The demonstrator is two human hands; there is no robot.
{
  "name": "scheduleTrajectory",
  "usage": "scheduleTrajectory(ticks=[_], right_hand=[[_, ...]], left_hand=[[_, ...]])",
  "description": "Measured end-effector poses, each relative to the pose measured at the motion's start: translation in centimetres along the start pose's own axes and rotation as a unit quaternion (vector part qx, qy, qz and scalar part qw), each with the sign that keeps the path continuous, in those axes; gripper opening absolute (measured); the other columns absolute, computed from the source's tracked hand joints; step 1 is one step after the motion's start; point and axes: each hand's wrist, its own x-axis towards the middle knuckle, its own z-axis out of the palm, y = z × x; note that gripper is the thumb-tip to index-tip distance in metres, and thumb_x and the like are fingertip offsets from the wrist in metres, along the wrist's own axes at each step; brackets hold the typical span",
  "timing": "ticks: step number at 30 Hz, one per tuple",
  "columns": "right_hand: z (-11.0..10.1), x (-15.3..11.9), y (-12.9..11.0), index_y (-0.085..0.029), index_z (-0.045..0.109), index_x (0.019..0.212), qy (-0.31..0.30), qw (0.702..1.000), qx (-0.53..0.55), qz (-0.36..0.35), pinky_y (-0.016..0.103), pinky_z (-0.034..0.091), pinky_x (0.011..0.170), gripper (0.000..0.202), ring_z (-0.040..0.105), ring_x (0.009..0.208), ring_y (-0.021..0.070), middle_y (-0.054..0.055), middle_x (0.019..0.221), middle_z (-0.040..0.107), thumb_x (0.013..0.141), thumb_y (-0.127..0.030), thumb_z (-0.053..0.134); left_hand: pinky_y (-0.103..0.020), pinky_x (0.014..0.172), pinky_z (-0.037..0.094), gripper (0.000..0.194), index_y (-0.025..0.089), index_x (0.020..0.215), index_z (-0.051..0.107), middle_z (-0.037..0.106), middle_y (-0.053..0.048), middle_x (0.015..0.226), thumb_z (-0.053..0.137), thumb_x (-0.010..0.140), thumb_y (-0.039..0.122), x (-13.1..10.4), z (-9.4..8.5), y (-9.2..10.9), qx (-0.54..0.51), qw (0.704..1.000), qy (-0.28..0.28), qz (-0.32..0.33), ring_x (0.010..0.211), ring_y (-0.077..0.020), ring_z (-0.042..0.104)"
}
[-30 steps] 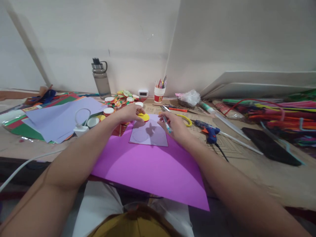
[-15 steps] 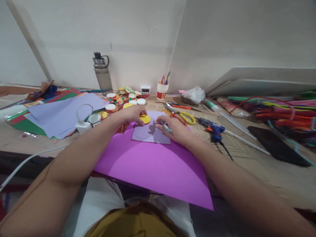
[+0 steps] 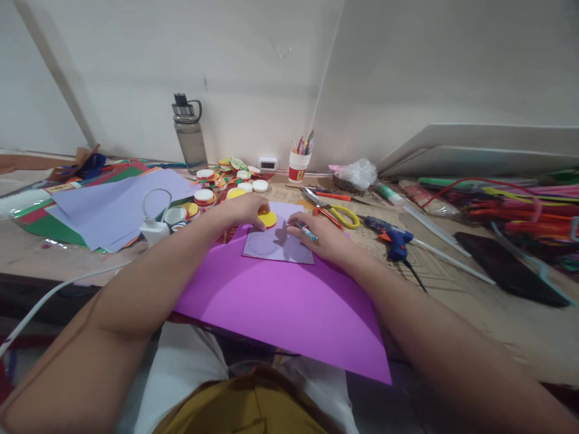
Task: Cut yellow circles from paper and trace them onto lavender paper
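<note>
My left hand (image 3: 254,211) grips a round yellow disc (image 3: 268,219) by its edge, over the upper part of a light purple paper square (image 3: 289,250). A drawn circle outline shows at the square's lower left. My right hand (image 3: 312,234) is closed around a pen (image 3: 306,231) and rests at the square's right side. Beneath the square lies a large bright purple sheet (image 3: 280,307), which hangs over the table's front edge.
Left of my hands are lavender sheets (image 3: 113,208), a white plug (image 3: 154,230) and several round lids. Behind stand a water bottle (image 3: 190,141) and a pen cup (image 3: 298,166). Scissors (image 3: 344,216), a glue gun (image 3: 394,238) and a black tablet-like slab (image 3: 511,268) lie right.
Almost nothing differs. The whole view has shifted slightly, while both hands keep their holds on the disc and the pen.
</note>
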Motion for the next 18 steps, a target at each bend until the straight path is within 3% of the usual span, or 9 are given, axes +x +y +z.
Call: scheduleTrajectory(ticks=[14,18], right_hand=[[0.4,0.1,0.6,-0.020,0.063,0.102,0.019,0.999,0.024,-0.018,0.031,0.042,0.073,0.022,0.062,0.083,0.0202,0.007,0.093,0.070,0.094,-0.034,0.048],[1.0,0.5,1.6,-0.021,0.062,0.103,0.100,0.992,0.075,0.033,0.036,0.046,0.078,0.024,0.063,0.086,0.0226,0.008,0.096,0.069,0.091,-0.037,0.050]], left_hand=[[-0.028,0.077,0.044,0.050,0.016,0.106,0.069,0.070,-0.008,0.105,0.078,0.058,0.030,-0.2,0.1,0.3,-0.042,0.999,0.019,-0.009,0.094,-0.0234,0.062],[-0.030,0.077,0.046,0.054,0.017,0.111,0.067,0.070,-0.008,0.105,0.077,0.060,0.032,-0.4,0.1,0.7,-0.053,0.996,0.068,-0.020,0.092,-0.0235,0.063]])
